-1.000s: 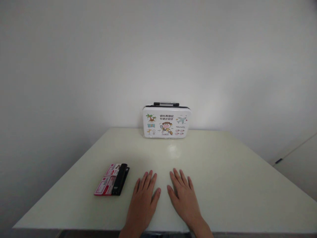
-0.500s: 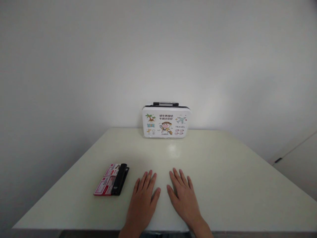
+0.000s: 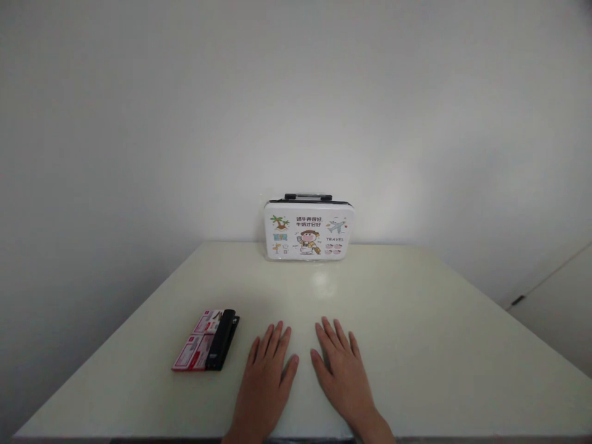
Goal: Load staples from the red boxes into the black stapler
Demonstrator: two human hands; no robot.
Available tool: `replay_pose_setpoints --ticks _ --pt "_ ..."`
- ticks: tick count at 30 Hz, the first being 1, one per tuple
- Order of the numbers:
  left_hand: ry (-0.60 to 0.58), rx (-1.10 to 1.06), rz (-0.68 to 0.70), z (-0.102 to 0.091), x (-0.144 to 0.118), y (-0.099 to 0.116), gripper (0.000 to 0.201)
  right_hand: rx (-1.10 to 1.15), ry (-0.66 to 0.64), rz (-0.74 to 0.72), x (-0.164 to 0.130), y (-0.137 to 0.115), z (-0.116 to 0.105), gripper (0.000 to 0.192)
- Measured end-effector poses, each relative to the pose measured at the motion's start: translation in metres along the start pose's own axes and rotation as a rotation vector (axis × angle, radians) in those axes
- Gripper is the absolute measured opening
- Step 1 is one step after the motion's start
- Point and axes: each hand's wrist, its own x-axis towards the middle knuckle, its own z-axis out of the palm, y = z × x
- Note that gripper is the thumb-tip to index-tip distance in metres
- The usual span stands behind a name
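Note:
My left hand (image 3: 264, 382) lies flat, palm down, on the pale table (image 3: 416, 345) near its front edge, holding nothing. My right hand (image 3: 342, 373) rests flat beside it, fingers spread, also holding nothing. Left of my left hand lies a black stapler (image 3: 222, 339) next to two red-and-white small boxes (image 3: 197, 346); the stapler is a short gap from my fingers. A white cartoon-printed case (image 3: 308, 229) with a black handle stands upright at the far edge, against the wall.
A plain white wall rises behind the table. At the right edge of the view a white cabinet door (image 3: 555, 308) with a small dark handle stands beyond the table's right side.
Both hands stay flat in place. The view has tilted slightly, so everything sits a little lower in the picture.

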Motion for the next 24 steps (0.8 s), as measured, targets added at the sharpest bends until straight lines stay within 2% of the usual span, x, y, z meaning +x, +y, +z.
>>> replay_pose_setpoints --ticks 24 --pt "-0.019 -0.003 -0.002 -0.0014 -0.0004 0.0006 0.058 -0.017 0.003 -0.007 0.0002 0.0005 0.0010 0.057"
